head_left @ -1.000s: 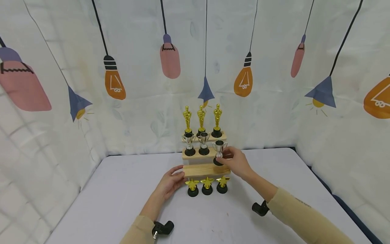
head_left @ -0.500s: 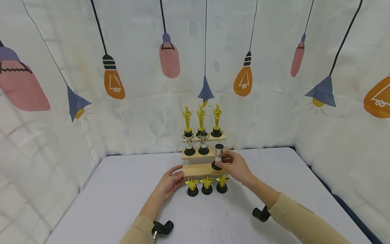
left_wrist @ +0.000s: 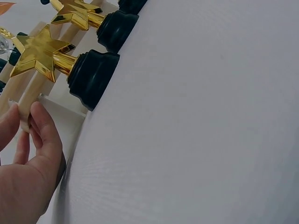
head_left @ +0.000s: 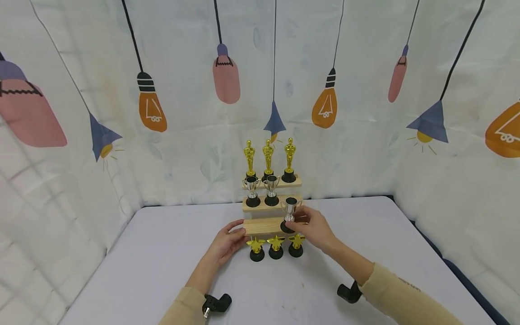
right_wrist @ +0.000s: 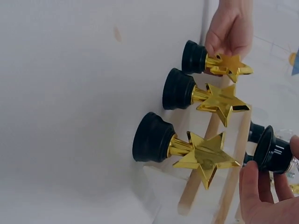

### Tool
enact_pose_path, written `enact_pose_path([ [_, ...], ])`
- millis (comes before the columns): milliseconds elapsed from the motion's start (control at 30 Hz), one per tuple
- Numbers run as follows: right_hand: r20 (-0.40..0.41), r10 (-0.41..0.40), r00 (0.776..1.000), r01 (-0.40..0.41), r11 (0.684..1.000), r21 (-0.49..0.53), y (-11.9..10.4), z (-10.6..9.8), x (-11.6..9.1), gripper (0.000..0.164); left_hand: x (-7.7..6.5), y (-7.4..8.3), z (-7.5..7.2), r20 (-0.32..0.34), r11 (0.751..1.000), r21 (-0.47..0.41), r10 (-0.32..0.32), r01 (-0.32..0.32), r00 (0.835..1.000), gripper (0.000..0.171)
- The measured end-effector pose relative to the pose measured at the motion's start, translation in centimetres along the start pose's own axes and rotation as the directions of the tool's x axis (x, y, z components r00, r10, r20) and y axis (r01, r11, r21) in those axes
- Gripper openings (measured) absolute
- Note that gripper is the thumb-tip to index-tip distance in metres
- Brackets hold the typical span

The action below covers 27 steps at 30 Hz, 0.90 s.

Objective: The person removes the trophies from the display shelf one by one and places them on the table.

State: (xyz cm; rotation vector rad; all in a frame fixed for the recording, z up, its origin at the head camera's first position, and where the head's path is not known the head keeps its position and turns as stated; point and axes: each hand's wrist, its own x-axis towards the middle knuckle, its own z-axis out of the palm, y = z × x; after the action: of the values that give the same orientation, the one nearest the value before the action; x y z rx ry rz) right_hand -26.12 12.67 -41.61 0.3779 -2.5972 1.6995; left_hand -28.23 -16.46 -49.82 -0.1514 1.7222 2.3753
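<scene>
My right hand (head_left: 316,228) pinches a small silver cup trophy (head_left: 290,207) low down, near its black base (right_wrist: 277,154). The cup is upright and overlaps the right part of the stand's lowest wooden step (head_left: 262,225) in the head view. At that step's left end, my left hand (head_left: 227,243) grips the board between thumb and fingers, as the left wrist view shows close up. Two more silver cup trophies (head_left: 271,189) stand on the middle step (head_left: 248,208). In front of the stand, three gold star trophies (head_left: 276,246) with black bases stand on the white table.
Three gold figure trophies (head_left: 268,158) stand on the top step (head_left: 299,180), close to the back wall. A white cloth (head_left: 183,158) printed with hanging lamps encloses the table (head_left: 154,271) at the back and sides. Each wrist carries a black camera (head_left: 219,303).
My right hand has brought the silver cup trophy down and slightly left, from in front of the middle step to the lowest step's right part. The left hand stays on the board.
</scene>
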Motion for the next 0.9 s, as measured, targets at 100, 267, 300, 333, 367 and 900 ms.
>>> enact_pose_path([
  [100, 0.008, 0.006, 1.0, -0.006, 1.0, 0.012, 0.1, 0.2, -0.3, 0.027, 0.0, 0.0, 0.0, 0.0, 1.0, 0.002, -0.002, 0.002, 1.0, 0.052],
  [267, 0.012, 0.017, 1.0, -0.018, 1.0, 0.01, 0.2, 0.5, -0.5, 0.026, 0.0, 0.0, 0.0, 0.003, 1.0, 0.006, -0.003, 0.003, 1.0, 0.053],
  [300, 0.012, 0.018, 1.0, -0.018, 1.0, 0.008, 0.2, 0.6, -0.5, 0.026, 0.0, 0.0, 0.0, 0.003, 1.0, 0.005, -0.002, 0.002, 1.0, 0.053],
  [333, 0.012, 0.019, 1.0, -0.019, 1.0, 0.006, 0.2, 0.6, -0.6, 0.026, 0.0, 0.0, 0.0, 0.005, 1.0, 0.004, 0.0, 0.0, 1.0, 0.053],
  [367, 0.013, 0.018, 1.0, -0.018, 1.0, 0.005, 0.1, 0.7, -0.6, 0.026, 0.0, 0.0, -0.1, 0.008, 1.0, 0.002, 0.001, -0.001, 1.0, 0.053],
  [900, 0.041, 0.019, 0.999, -0.022, 0.997, 0.071, -0.4, 1.1, -0.8, 0.026, 0.1, 0.0, -0.1, 0.021, 1.0, -0.001, 0.005, -0.005, 1.0, 0.053],
])
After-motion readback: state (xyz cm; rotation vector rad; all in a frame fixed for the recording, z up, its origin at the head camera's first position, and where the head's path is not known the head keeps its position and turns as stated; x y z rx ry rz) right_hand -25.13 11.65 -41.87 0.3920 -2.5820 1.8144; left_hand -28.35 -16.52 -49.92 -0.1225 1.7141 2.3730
